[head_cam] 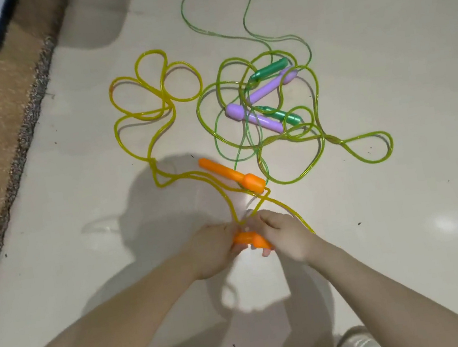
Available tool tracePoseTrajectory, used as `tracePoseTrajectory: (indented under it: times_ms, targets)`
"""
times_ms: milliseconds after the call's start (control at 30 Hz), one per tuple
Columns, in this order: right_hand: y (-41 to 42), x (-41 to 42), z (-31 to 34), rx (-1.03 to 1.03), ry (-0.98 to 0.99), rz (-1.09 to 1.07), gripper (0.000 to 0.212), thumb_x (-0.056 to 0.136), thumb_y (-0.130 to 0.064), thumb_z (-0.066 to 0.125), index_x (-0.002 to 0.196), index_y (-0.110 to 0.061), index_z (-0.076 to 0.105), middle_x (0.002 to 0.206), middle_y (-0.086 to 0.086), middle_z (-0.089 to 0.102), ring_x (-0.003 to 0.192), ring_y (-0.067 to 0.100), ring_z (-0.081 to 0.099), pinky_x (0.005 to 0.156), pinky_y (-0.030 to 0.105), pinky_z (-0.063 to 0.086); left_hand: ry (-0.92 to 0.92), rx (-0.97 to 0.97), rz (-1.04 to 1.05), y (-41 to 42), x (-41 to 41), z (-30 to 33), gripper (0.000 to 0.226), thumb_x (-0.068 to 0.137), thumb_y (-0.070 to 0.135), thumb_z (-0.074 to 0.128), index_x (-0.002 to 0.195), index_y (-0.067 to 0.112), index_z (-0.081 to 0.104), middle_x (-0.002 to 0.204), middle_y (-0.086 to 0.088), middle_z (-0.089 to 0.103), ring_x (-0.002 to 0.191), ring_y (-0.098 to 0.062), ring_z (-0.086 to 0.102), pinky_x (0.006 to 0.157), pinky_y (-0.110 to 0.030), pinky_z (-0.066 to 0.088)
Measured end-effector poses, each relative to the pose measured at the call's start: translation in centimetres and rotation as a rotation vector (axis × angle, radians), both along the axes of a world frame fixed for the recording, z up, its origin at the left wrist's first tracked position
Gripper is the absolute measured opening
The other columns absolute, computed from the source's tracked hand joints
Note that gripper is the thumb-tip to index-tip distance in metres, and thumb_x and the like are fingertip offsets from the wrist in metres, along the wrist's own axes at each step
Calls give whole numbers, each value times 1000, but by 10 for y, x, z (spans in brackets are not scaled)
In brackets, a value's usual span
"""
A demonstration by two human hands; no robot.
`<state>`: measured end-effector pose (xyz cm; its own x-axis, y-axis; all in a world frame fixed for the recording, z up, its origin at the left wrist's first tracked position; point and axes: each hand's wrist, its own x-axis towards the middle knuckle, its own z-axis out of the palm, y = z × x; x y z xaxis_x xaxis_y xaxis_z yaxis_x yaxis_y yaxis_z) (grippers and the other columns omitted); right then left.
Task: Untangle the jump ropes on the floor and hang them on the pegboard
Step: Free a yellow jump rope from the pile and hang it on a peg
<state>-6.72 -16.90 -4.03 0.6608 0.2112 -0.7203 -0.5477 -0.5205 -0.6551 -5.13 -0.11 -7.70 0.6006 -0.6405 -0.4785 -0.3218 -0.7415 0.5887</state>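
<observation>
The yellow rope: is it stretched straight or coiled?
Coiled: the yellow rope lies in several loops on the floor.

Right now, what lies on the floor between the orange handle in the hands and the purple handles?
In the head view, the other orange handle lies between the held orange handle and the purple handles, with yellow cord and green cord loops.
</observation>
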Motion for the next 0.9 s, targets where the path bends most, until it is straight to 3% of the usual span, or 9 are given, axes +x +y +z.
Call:
tracePoseTrajectory:
  times_ms: [67,167,267,333,400,500,633,767,900]
  targets:
    - [-12,13,8,106,50,-38,49,86,-54,46,96,-8,60,91,13,70,62,20,61,73,37,50,94,-101,212,12,14,9,31,85,51,46,93,21,52,81,-1,61,82,-26,57,63,-23,33]
    - [-28,22,21,81,107,201,37,74,-49,58,70,-13,64,75,14,66,55,14,55,62,20,45,188,-198,575,34,39,18,61,64,70,50,86,15,64,79,-6,69,79,-21,65,75,-27,48]
    - [-35,29,33,54,58,253,32,82,-25,61,51,-22,55,67,8,54,59,14,52,65,22,42,271,-299,715,46,51,37,42,78,52,60,73,11,63,64,3,64,60,-6,57,57,-14,42]
    - [-31,38,41,64,-25,182,36,92,-23,53,56,-22,50,65,6,49,63,20,51,66,25,39,526,-423,806,48,55,51,29,79,36,66,63,15,53,56,4,55,56,-11,49,48,-17,38]
    - [-21,48,51,35,-116,172,30,97,-26,44,69,-17,50,63,-1,42,59,17,40,61,25,34,807,-592,825,48,58,64,30,62,34,74,79,14,60,78,-7,66,72,-20,61,64,-25,53]
    - [-7,60,67,-33,-201,343,26,99,-29,39,85,-11,52,64,-5,42,58,12,40,56,18,35,894,-725,706,49,71,78,82,41,41,89,114,18,59,110,-9,68,101,-23,65,88,-34,52]
    - [-5,65,87,-172,-198,523,22,99,-27,37,85,-16,50,66,-6,46,60,10,44,53,17,35,961,-847,675,52,89,106,78,37,67,80,92,13,74,96,-10,71,94,-25,68,87,-40,53]
    - [-13,62,94,-321,-157,750,18,97,-24,37,88,-21,52,79,-3,51,80,22,56,71,32,43,1019,-621,643,50,98,124,82,66,79,35,73,8,74,87,-15,71,82,-27,66,79,-38,55]
    - [-6,53,93,-441,-244,844,20,97,-25,39,99,-20,58,83,-7,48,83,24,53,75,37,45,766,16,165,23,84,136,49,73,54,64,93,9,66,71,-1,67,72,-16,58,66,-23,49]
